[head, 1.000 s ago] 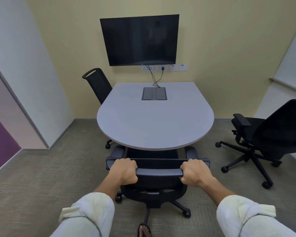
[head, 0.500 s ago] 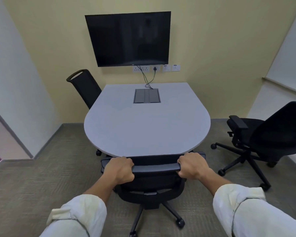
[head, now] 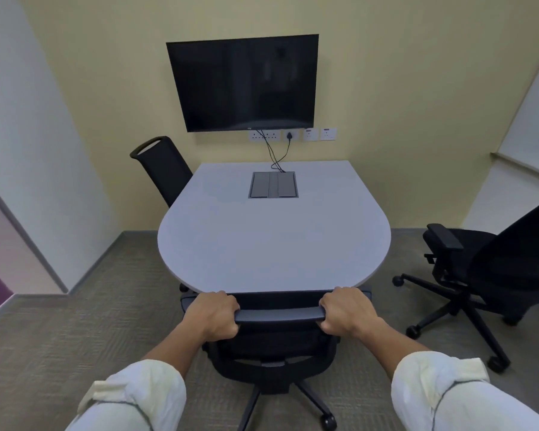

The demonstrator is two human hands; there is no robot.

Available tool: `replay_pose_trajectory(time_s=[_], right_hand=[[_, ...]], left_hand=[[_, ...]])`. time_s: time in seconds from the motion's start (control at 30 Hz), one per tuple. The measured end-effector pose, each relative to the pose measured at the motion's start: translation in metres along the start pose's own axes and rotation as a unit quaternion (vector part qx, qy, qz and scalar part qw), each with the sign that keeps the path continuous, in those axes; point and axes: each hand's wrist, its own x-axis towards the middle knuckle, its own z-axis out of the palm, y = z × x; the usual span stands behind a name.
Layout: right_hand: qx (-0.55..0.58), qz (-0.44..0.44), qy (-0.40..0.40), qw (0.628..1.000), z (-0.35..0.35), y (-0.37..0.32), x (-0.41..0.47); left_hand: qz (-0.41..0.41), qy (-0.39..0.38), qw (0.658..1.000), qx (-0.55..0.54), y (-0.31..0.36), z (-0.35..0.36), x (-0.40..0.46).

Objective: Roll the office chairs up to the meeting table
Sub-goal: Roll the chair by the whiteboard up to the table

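A grey meeting table point(head: 271, 241) with a rounded near end stands against the yellow wall. A black office chair point(head: 276, 340) is right in front of me, its seat and armrests tucked under the table's near edge. My left hand point(head: 213, 314) and my right hand point(head: 347, 311) both grip the top bar of its backrest. A second black chair point(head: 162, 164) sits at the table's far left side. A third black chair point(head: 492, 272) stands apart on the right, turned sideways and well off the table.
A dark screen point(head: 243, 82) hangs on the wall above sockets, with cables running down to a cable box point(head: 273, 184) set in the tabletop. A white wall point(head: 28, 150) closes the left side; a window ledge point(head: 523, 163) is at right. Grey carpet covers the floor.
The chair in my hands has rolled forward; its seat and armrests have slid under the table's near edge, and I have stepped closer.
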Motion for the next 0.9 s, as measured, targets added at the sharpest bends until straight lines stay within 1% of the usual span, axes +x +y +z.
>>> replay_pose_trajectory(time_s=[0.1, 0.2, 0.27, 0.37, 0.43, 0.53, 0.77, 0.9], right_hand=[[0.003, -0.011, -0.001, 1.0, 0.001, -0.004, -0.009], [0.088, -0.03, 0.02, 0.995, 0.002, -0.004, -0.025], [0.134, -0.048, 0.034, 0.989, 0.003, 0.0, -0.04], [0.17, -0.032, 0.081, 0.982, -0.001, 0.009, -0.068], [0.17, -0.007, 0.111, 0.979, -0.01, 0.017, -0.087], [0.157, 0.024, 0.121, 0.98, -0.028, 0.028, -0.118], [0.121, 0.08, 0.143, 0.979, -0.057, 0.074, -0.19], [0.1, 0.103, 0.161, 0.976, -0.073, 0.111, -0.225]], left_hand=[[-0.008, -0.019, 1.0, -0.008, 0.004, 0.002, -0.01], [-0.015, -0.071, 0.995, -0.07, 0.008, 0.0, -0.016], [-0.017, -0.078, 0.991, -0.106, 0.011, -0.006, -0.021], [-0.01, -0.05, 0.988, -0.145, 0.022, -0.017, -0.033], [-0.002, -0.019, 0.988, -0.154, 0.036, -0.03, -0.042], [0.009, 0.027, 0.989, -0.143, 0.061, -0.05, -0.053], [0.037, 0.107, 0.989, -0.096, 0.134, -0.094, -0.058], [0.043, 0.131, 0.986, -0.088, 0.179, -0.122, -0.047]])
